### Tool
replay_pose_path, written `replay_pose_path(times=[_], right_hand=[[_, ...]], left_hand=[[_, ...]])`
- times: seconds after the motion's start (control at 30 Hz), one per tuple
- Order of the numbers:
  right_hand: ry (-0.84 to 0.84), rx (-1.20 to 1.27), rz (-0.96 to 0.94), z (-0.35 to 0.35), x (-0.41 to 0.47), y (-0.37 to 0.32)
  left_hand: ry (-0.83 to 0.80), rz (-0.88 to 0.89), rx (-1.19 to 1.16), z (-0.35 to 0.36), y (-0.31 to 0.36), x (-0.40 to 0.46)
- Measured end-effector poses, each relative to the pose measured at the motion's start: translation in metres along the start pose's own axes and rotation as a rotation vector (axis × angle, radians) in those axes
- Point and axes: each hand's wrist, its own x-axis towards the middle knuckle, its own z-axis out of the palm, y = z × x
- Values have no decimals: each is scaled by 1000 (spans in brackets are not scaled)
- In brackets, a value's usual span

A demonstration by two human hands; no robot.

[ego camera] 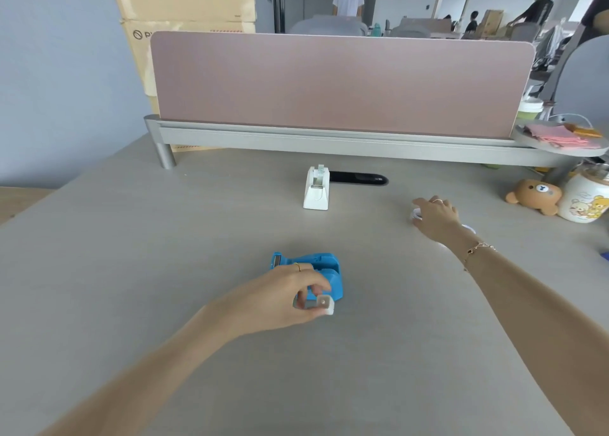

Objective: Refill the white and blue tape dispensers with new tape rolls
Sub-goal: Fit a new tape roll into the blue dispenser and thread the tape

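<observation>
Your left hand [283, 295] is nearest, low in the middle of the grey desk [131, 271], with its fingers curled to pinch a small white spool core [321, 304] between thumb and fingertips. Just beyond and touching that hand lies the blue tape dispenser [324, 269], tipped on its side, its cutter end pointing far-left; your ring finger rests along its upper edge.

Further back, near the middle, the white tape dispenser [316, 190] stands upright with a little clear tape visible in its slot. A black flat object [359, 178] lies just behind it and to its right.

Off to the right, your right hand [435, 215] reaches out palm down, fingers curled over a tape roll [416, 214] of which only a pale edge shows at the fingertips. Whether you are gripping it or only resting on it cannot be told. A second pale roll [469, 228] peeks out beside your wrist, mostly hidden.

Along the far edge runs a pink divider panel [342, 83] on a grey rail, with cardboard boxes [184, 7] stacked behind its left end. At the far right sit a brown bear plush [534, 195] and, touching it, a white jar [585, 198] printed with bears.
</observation>
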Motion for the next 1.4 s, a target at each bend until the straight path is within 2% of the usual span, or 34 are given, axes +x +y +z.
replay_pose_path(times=[0.07,0.13,0.23,0.37,0.43,0.6,0.87,1.17,1.4], right_hand=[[-71,-14,-14,-6,-6,-3],[-53,120,-30,-13,-16,-10],[-20,684,10,-41,-43,-30],[-396,1430,-47,-81,-95,-62],[-520,1553,-65,-86,-118,-75],[-654,1542,-103,-79,-158,-90],[-712,1421,-197,-51,-178,-105],[-676,1422,-223,-41,-183,-116],[-549,1281,-273,-44,-185,-122]], left_hand=[[74,24,-42,-1,-1,0],[143,67,-65,-1,-3,0],[299,75,-140,-7,1,1],[537,106,-143,-22,15,7],[609,125,-131,-29,21,8],[697,138,-102,-29,27,1],[629,118,-101,-14,19,-9],[634,135,-5,-5,6,-8],[651,119,-3,-7,4,-4]])
